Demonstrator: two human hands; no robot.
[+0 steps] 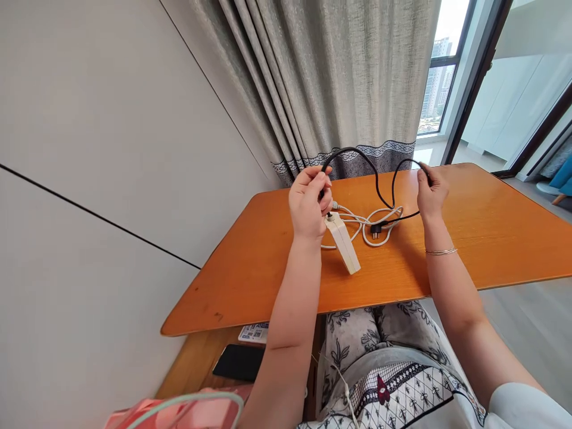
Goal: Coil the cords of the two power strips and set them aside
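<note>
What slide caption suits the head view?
Left hand and right hand hold up a black cord over a wooden table with looped white cable and a black plug.

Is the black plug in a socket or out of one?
Out: the black plug's metal prongs show bare, among loops of white cable on the wooden table.

Ahead of you: grey curtain [353, 71], patterned band near hem. To its right, window [447, 61], tall buildings [436, 89] outside. Your left: pale wall [111, 113]. Below tabletop [245, 280], lower left: black flat slab [239, 361], printed sheet [253, 333].
</note>
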